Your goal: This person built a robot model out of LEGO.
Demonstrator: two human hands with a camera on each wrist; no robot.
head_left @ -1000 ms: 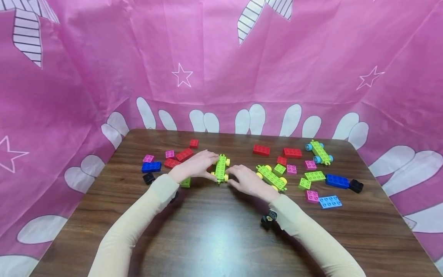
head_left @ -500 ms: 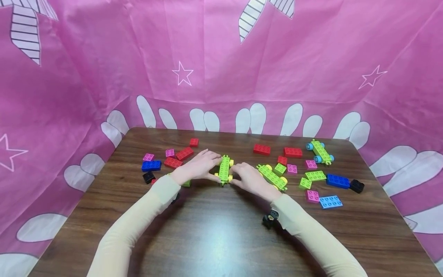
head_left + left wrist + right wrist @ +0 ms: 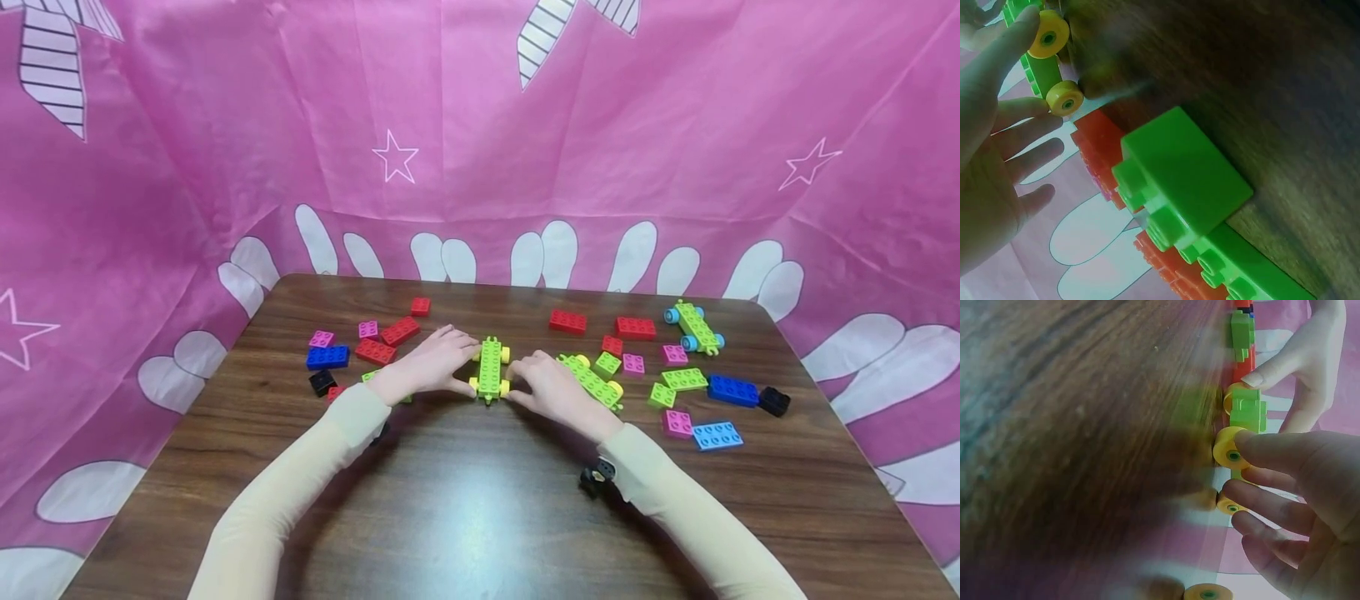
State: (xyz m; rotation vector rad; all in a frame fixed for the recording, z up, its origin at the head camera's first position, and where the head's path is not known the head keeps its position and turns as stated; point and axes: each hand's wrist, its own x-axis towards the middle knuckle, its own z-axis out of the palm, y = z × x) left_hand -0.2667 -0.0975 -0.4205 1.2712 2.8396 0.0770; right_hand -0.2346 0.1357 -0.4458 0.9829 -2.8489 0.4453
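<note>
A lime-green toy car base [image 3: 491, 371] with yellow wheels stands on the table between the two hands, its long side pointing away from me. My left hand [image 3: 435, 360] is at its left side; in the left wrist view the thumb lies at one yellow wheel [image 3: 1049, 37] and the index fingertip is by the other wheel [image 3: 1064, 98]. On the right side, my right hand [image 3: 553, 387] has its thumb at the near yellow wheel [image 3: 1231, 449], with the other fingers loosely bent by the far wheel. A second lime-green car base [image 3: 592, 383] lies partly behind the right hand.
A car base with blue wheels [image 3: 695, 328] stands at the back right. Red bricks [image 3: 567, 322], a dark blue brick [image 3: 732, 391], a light blue brick [image 3: 717, 436] and a black brick [image 3: 774, 402] lie right. More bricks, including a blue one [image 3: 327, 357], lie left.
The car base between the hands has shifted slightly right and its far end has straightened. My right hand has come up against its side, then moved a little to the right.
</note>
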